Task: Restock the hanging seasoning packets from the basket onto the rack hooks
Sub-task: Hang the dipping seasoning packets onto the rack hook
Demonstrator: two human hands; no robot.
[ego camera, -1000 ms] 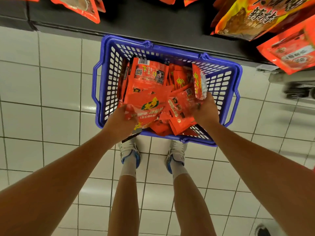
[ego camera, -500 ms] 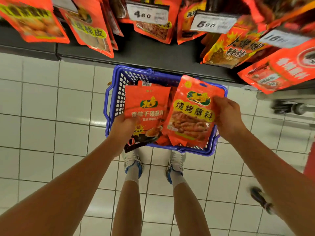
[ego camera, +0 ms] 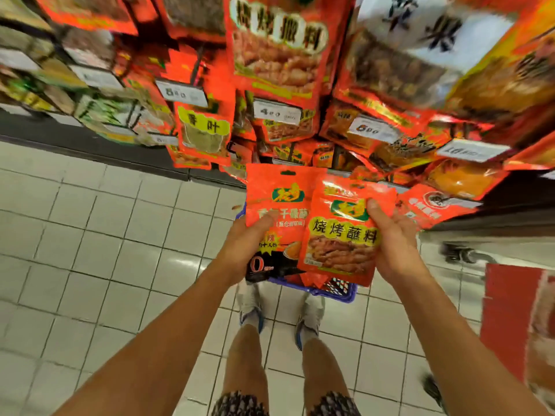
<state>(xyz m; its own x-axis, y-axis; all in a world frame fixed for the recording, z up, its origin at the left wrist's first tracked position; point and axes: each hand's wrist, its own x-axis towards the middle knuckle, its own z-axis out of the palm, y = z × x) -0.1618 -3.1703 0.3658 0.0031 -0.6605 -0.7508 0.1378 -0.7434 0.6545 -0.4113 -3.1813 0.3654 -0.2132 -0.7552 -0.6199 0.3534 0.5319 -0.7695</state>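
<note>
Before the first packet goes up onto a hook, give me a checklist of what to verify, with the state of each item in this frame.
1. Left hand holds its packet: ok, thumb across the front.
2. Right hand holds the front packet: ok, thumb over the green logo.
3. Packets kept separate: not ok, the front packet overlaps the other's right edge.
4. Hang hole clear: ok on the left-hand packet, green tab at its top uncovered; cannot tell on the front packet.
5. Matching rack product found: ok, a hanging packet shows a similar picture and yellow label.
6. Free hook there: cannot tell, hooks hidden and blurred.
</note>
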